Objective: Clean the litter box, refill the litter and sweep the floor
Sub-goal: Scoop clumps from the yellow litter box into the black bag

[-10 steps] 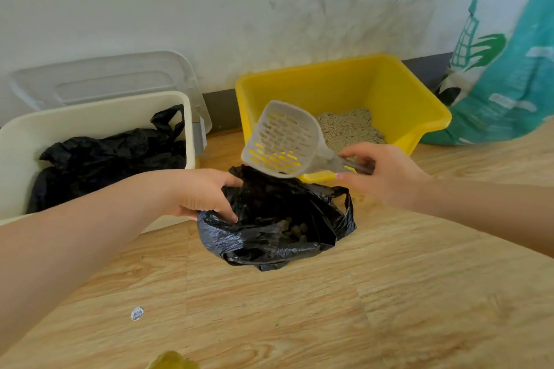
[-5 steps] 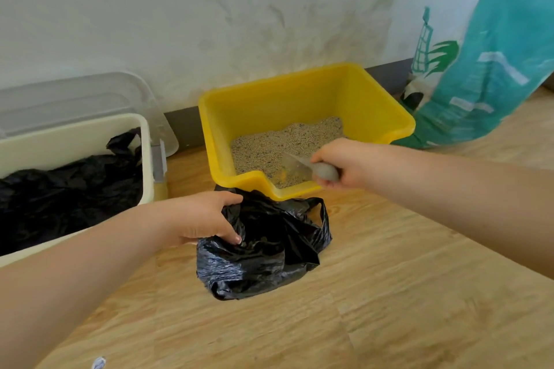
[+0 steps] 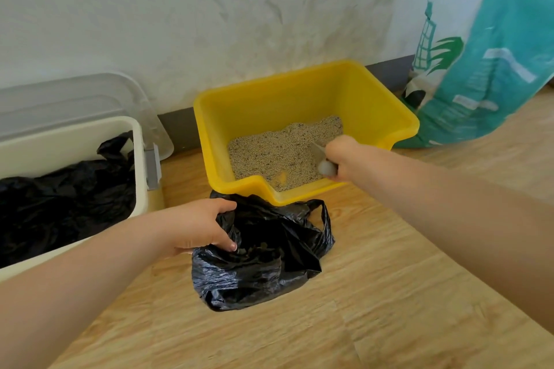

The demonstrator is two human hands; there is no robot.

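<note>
Yellow plastic litter box (image 3: 386, 117) at centre frame against a scuffed white wall (image 3: 180, 24), grainy tan litter (image 3: 278, 150) heaped toward its back; right hand (image 3: 344, 156) curled tight round the grey scoop handle (image 3: 326, 167), blade mostly hidden behind the hand. Left hand (image 3: 201, 226) pinches the rim of a crinkled black plastic bag (image 3: 257, 266) on the wood-grain floor (image 3: 389, 293), just in front of the box. Left: cream bin (image 3: 132, 129) lined with black plastic, clear lid (image 3: 75, 96) behind; upper right: teal-and-white litter sack (image 3: 485, 69), print unreadable.

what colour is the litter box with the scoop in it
Bright yellow: the litter box is plain, with no pattern, seen in the head view.
</note>
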